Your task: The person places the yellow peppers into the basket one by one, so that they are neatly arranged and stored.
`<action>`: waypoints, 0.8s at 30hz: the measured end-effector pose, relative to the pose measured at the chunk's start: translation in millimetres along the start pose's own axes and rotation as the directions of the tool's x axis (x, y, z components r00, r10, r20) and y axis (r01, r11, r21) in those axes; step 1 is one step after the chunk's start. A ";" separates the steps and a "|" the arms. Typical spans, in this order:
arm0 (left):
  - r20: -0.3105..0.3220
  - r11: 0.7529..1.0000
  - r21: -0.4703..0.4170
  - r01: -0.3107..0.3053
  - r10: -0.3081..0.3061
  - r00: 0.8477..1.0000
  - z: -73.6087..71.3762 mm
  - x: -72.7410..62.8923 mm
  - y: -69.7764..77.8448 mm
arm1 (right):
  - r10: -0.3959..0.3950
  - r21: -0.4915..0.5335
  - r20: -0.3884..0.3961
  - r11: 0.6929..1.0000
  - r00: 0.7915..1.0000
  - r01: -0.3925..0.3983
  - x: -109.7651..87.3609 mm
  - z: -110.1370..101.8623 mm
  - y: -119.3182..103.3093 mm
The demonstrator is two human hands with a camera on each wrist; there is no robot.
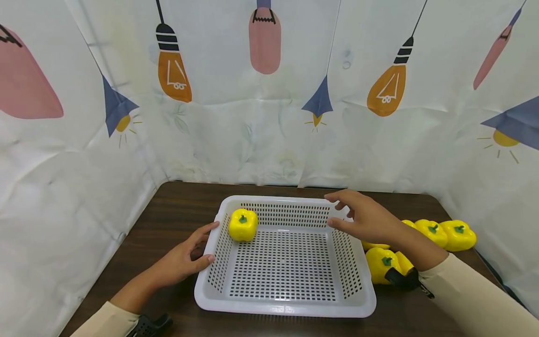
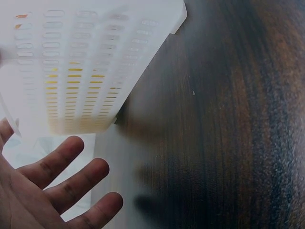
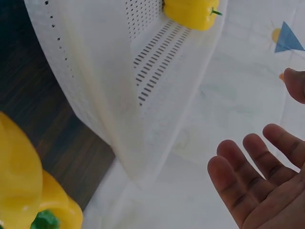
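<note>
A white perforated plastic basket (image 1: 286,305) stands on the dark wooden table. Inside it, in the far left corner, sits one yellow bell pepper (image 1: 243,225) with a green stem. At the basket's left rim is my left hand (image 1: 182,256), its thumb and forefinger right at the edge. The left wrist view shows the other fingers (image 2: 86,179) spread beside the basket's slotted wall. My right hand (image 1: 363,216) hovers over the far right corner of the basket, thumb and fingers apart and nothing between them.
Several more yellow bell peppers (image 1: 459,235) lie on the table (image 1: 181,210) right of the basket, partly hidden by my right forearm. A white curtain (image 1: 236,154) printed with lamps and bulbs hangs behind the table and along both sides.
</note>
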State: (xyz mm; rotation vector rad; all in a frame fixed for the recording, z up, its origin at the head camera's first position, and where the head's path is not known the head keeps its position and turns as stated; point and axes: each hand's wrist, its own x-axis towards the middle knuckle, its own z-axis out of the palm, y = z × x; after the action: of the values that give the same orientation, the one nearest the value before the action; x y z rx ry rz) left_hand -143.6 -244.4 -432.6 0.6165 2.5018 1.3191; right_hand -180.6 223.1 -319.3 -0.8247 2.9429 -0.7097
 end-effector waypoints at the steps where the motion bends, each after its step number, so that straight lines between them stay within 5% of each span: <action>1: 0.001 1.000 -0.001 0.001 -0.001 1.000 0.0 0.1 0.1 | -0.003 -0.003 -0.003 1.000 1.000 0.003 -1.8 -1.3 1.5; 24: 0.001 1.000 0.000 0.025 -0.025 1.000 -0.4 -0.8 2.5 | 0.116 0.046 -0.028 0.992 0.993 -0.115 -49.6 -20.3 32.3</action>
State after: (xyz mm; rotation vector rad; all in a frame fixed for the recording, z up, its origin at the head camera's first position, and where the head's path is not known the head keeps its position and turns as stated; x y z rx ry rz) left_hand -142.4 -243.8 -430.3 0.5831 2.5004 1.3098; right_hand -156.3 280.7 -320.5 -0.6397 2.9604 -0.7833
